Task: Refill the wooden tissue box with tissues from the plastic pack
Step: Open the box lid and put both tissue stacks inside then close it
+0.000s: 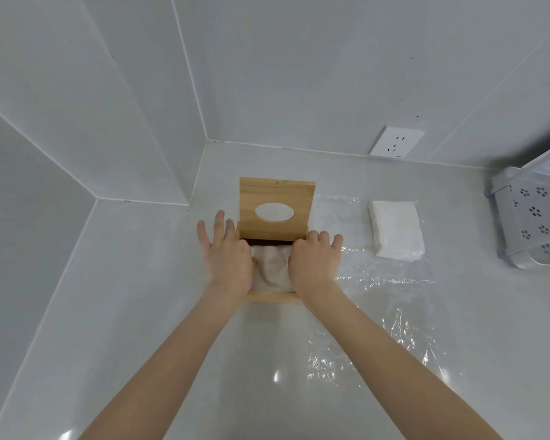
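Note:
The wooden tissue box (269, 296) sits on the white counter with its lid (277, 193) standing open; the lid has an oval hole. A wad of white tissues (272, 268) lies inside the box. My left hand (227, 255) rests on the box's left side, fingers spread, thumb side against the tissues. On the right side is my right hand (313, 260), fingers curled over the edge and pressing on the tissues. A second stack of folded tissues (396, 230) lies to the right on the clear plastic pack wrapper (385, 287), which is spread flat.
A white perforated plastic basket (534, 217) stands at the right edge of the counter. A wall socket (397, 142) is on the tiled back wall. The box is near the counter's inner corner, with walls to the left and behind.

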A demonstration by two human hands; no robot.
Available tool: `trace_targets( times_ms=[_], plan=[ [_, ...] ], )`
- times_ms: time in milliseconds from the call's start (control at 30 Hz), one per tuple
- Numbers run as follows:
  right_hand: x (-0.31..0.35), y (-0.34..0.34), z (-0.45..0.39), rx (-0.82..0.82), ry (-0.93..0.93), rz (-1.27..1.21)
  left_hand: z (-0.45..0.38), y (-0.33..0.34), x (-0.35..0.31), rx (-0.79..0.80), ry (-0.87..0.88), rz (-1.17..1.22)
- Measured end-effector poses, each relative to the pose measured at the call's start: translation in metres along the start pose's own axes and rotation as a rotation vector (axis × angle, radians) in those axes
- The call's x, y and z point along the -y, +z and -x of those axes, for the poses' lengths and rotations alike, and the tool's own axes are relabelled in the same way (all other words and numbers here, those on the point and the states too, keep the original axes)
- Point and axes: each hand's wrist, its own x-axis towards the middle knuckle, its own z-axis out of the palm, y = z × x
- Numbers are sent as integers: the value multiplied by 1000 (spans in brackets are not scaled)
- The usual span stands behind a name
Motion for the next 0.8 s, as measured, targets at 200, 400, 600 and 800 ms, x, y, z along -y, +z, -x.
trace_targets(
  times_ms=[200,400,600,800],
  plan=[
    [-3,-1,5,-140,19,-68,5,2,4,-148,-14,76],
    [-26,-5,18,-407,-203,-159,21,-5,16,-400,116,209],
    [-14,-12,17,-141,-543,159,13,-16,-2,-131,549,-88],
    [-6,-15,12,80,-451,315,-1,-24,-11,187,564,-286]
  ],
)
